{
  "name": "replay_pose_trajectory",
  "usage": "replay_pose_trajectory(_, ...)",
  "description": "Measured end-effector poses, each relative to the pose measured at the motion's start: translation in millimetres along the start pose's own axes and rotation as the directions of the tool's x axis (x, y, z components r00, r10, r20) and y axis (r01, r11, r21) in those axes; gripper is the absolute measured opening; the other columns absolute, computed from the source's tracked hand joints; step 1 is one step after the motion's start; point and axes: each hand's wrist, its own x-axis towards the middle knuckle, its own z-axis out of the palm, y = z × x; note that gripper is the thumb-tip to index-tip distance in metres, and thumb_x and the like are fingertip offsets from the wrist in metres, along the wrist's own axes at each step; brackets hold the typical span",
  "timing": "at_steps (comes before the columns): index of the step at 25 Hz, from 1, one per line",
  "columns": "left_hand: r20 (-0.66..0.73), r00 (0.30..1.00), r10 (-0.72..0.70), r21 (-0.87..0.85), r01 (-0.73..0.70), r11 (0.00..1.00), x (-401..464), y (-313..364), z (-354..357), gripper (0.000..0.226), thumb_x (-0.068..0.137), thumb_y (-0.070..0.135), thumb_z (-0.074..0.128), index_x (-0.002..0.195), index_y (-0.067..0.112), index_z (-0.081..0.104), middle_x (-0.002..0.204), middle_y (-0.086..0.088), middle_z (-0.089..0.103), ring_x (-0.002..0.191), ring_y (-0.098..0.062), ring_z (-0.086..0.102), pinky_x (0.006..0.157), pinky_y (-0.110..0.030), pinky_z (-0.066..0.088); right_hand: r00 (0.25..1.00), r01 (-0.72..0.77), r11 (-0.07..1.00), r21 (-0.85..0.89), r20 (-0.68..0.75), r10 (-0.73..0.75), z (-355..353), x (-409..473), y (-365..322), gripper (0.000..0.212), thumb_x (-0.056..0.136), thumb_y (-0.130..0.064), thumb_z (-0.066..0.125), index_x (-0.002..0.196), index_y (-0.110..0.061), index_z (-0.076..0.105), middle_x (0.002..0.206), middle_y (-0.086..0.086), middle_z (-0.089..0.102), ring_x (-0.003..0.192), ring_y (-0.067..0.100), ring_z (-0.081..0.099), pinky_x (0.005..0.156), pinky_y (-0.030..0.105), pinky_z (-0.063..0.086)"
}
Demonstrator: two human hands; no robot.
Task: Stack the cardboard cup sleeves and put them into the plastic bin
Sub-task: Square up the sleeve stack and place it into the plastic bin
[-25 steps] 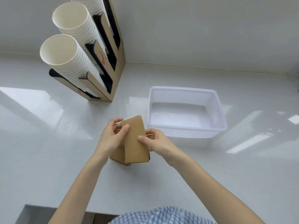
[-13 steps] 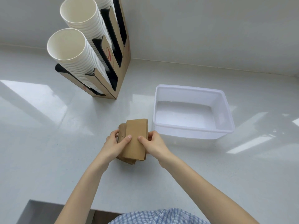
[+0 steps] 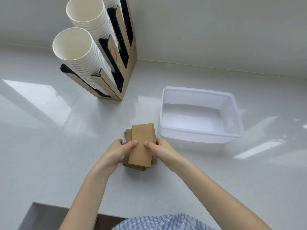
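My left hand (image 3: 114, 153) and right hand (image 3: 163, 151) clamped the stack of sleeves (image 3: 142, 146) on the bench (image 3: 49, 146), its long axis pointing away; the plastic bin (image 3: 201, 132) sat just beyond, nearer my right.

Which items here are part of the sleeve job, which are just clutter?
In play:
- stack of cardboard sleeves, gripped on both sides
- left hand
- right hand
- plastic bin, nothing in it yet

Not in play:
- cup dispenser rack
- white paper cups stacked in it
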Motion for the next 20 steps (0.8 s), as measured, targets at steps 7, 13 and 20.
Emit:
replay_pose_trajectory(7, 0.02, 0.999, 0.033, -0.168, -0.029, 0.985, -8, -5, -2, 0.056, 0.08, 0.02, 0.062, 0.128, 0.007, 0.036, 0.113, -0.008, 0.058, 0.092, -0.016, 0.058, 0.068, -0.033, 0.047, 0.994, 0.098, 0.99, -0.106, 0.047, -0.094, 2, -15, -2, 0.04, 0.092, -0.025, 0.047, 0.128, -0.009, 0.042, 0.112, 0.0, 0.055, 0.094, 0.008, 0.058, 0.074, 0.015, 0.051)
replay_pose_trajectory(13, 0.048, 0.994, 0.094, -0.224, -0.081, 0.971, -15, -13, 5, 0.045, 0.084, 0.019, 0.054, 0.124, 0.006, 0.038, 0.1, -0.003, 0.057, 0.089, -0.016, 0.056, 0.072, -0.031, 0.047, 0.982, 0.187, 0.967, -0.173, 0.063, -0.179, 1, -26, -2, 0.039, 0.093, -0.025, 0.045, 0.129, -0.013, 0.041, 0.111, -0.003, 0.053, 0.092, 0.006, 0.055, 0.065, 0.011, 0.05)
replay_pose_trajectory(20, 0.02, 0.993, 0.118, -0.245, -0.11, 0.963, -17, -19, 13, 0.067, 0.065, 0.036, 0.059, 0.122, 0.006, 0.039, 0.115, -0.011, 0.057, 0.095, -0.022, 0.059, 0.069, -0.032, 0.05, 0.976, 0.212, 0.955, -0.206, 0.095, -0.196, -6, -32, -8, 0.042, 0.091, -0.029, 0.049, 0.13, -0.015, 0.043, 0.112, -0.002, 0.056, 0.093, 0.008, 0.057, 0.07, 0.014, 0.049)
